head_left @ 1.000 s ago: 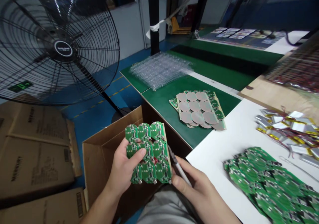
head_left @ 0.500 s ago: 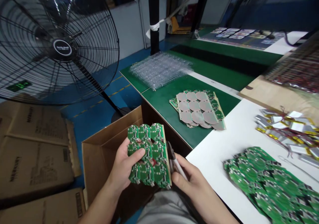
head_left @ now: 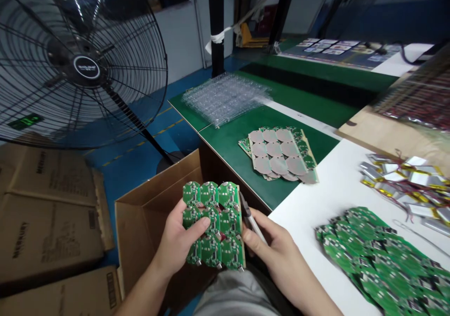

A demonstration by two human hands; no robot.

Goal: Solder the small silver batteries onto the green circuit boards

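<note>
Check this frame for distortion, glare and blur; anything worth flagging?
Head view: wide-angle bending bows the fan and table edge; head view: light streaks glint on the fan's guard; head view: the far right edge is smeared, while the board panel in the left hand and the tool in the right hand look sharp, evenly lit.

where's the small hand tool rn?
Head view, low centre: the hand tool sits in the right hand, tip at the right edge of the green PCB panel that the left hand holds above the open cardboard box.
</note>
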